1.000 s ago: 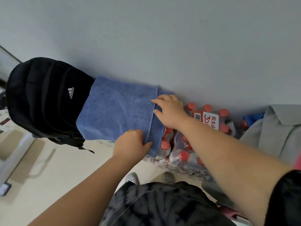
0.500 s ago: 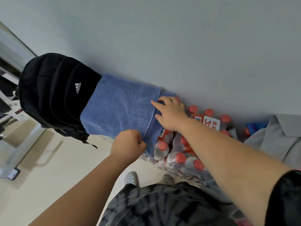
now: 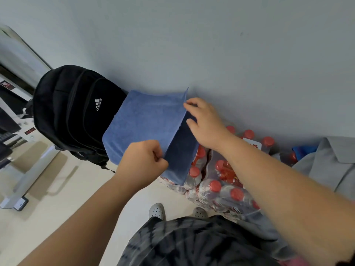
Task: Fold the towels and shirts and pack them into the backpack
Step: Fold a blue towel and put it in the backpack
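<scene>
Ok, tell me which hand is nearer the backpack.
Left. The left hand pinches the blue towel close to the backpack; the right hand holds it farther off.

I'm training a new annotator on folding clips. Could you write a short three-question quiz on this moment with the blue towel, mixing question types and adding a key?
1. True or false: the blue terry towel rests on shrink-wrapped packs of red-capped water bottles.
2. Which thing sits at the towel's left in the view? A. grey collared shirt B. black fabric backpack C. white clog
3. Fill in: the right hand holds the towel's far edge; the left hand pinches its ____ edge.
Key: 1 true; 2 B; 3 near.
</scene>
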`<control>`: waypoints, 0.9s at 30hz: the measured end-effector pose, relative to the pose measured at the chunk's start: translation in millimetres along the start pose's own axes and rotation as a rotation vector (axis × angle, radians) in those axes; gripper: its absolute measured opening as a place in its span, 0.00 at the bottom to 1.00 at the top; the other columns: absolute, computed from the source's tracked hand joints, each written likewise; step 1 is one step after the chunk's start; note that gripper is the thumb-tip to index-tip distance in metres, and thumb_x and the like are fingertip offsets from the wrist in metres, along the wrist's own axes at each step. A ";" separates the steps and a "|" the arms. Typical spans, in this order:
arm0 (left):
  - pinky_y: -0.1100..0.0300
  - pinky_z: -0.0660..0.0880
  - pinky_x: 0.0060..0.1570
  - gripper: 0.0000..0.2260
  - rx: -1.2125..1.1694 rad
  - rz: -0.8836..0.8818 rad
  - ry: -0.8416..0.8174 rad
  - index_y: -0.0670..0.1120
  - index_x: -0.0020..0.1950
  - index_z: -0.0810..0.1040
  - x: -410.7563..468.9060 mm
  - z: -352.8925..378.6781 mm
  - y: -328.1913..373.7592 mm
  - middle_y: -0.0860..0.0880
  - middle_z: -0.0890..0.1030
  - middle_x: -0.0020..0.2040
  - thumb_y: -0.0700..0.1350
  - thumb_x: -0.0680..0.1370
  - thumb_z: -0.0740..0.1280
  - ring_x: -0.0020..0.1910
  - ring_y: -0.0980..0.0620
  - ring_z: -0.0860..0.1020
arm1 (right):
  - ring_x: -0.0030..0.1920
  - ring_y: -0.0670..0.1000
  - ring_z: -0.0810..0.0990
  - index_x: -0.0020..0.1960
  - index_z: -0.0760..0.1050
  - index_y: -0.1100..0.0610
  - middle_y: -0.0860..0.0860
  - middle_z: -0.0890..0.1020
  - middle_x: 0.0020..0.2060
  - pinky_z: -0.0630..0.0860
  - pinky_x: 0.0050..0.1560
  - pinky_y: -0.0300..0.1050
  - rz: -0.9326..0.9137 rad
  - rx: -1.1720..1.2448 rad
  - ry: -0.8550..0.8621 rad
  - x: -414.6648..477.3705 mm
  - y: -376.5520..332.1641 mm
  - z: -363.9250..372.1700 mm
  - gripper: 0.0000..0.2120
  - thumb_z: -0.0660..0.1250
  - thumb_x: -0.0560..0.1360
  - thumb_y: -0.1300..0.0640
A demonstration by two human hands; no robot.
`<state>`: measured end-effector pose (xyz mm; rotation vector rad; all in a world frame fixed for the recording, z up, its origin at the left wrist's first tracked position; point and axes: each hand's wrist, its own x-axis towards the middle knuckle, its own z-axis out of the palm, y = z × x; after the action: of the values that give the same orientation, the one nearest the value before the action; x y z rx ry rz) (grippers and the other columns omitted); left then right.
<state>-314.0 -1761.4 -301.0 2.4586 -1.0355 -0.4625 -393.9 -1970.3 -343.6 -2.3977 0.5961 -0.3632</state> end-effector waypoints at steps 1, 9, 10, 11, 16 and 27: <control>0.56 0.77 0.30 0.06 -0.017 0.018 -0.024 0.49 0.33 0.75 -1.7 -5.9 5.7 0.54 0.77 0.25 0.39 0.67 0.69 0.26 0.56 0.75 | 0.70 0.52 0.68 0.74 0.70 0.59 0.50 0.70 0.71 0.67 0.72 0.49 0.005 0.060 0.047 -4.1 -0.7 -6.7 0.22 0.62 0.80 0.61; 0.51 0.79 0.38 0.04 0.107 0.013 -0.284 0.47 0.39 0.78 2.3 57.3 5.9 0.52 0.79 0.35 0.40 0.70 0.66 0.37 0.49 0.77 | 0.71 0.56 0.64 0.77 0.67 0.52 0.46 0.66 0.75 0.62 0.72 0.51 0.230 -0.230 -0.226 -39.1 34.3 3.8 0.24 0.61 0.81 0.54; 0.51 0.79 0.37 0.03 0.121 0.008 -0.302 0.47 0.39 0.78 2.6 64.9 3.7 0.51 0.79 0.35 0.40 0.70 0.65 0.36 0.48 0.77 | 0.71 0.57 0.63 0.77 0.66 0.51 0.46 0.66 0.75 0.62 0.71 0.53 0.230 -0.277 -0.253 -41.1 35.5 6.7 0.24 0.61 0.81 0.53; 0.52 0.78 0.36 0.03 0.131 0.008 -0.303 0.47 0.39 0.78 2.5 69.7 2.3 0.51 0.79 0.35 0.40 0.70 0.65 0.36 0.48 0.77 | 0.71 0.57 0.63 0.77 0.65 0.50 0.45 0.65 0.76 0.63 0.71 0.55 0.226 -0.295 -0.264 -42.3 35.6 8.4 0.25 0.61 0.81 0.52; 0.56 0.77 0.33 0.02 0.145 0.029 -0.295 0.47 0.38 0.79 3.4 70.3 1.7 0.51 0.80 0.33 0.42 0.70 0.68 0.33 0.51 0.77 | 0.73 0.58 0.61 0.78 0.62 0.50 0.47 0.63 0.77 0.62 0.71 0.58 0.238 -0.294 -0.279 -43.5 36.6 6.3 0.26 0.60 0.81 0.50; 0.50 0.75 0.45 0.04 0.148 0.091 -0.030 0.49 0.49 0.79 18.2 40.0 -21.9 0.50 0.80 0.45 0.47 0.78 0.66 0.46 0.47 0.77 | 0.81 0.56 0.41 0.82 0.48 0.49 0.52 0.42 0.82 0.46 0.79 0.58 0.097 -0.300 -0.314 -42.6 -6.3 32.5 0.34 0.51 0.82 0.36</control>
<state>-307.2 -1771.2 -348.6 2.5267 -1.2286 -0.4075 -415.6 -1927.9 -368.9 -2.6225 0.6543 0.1556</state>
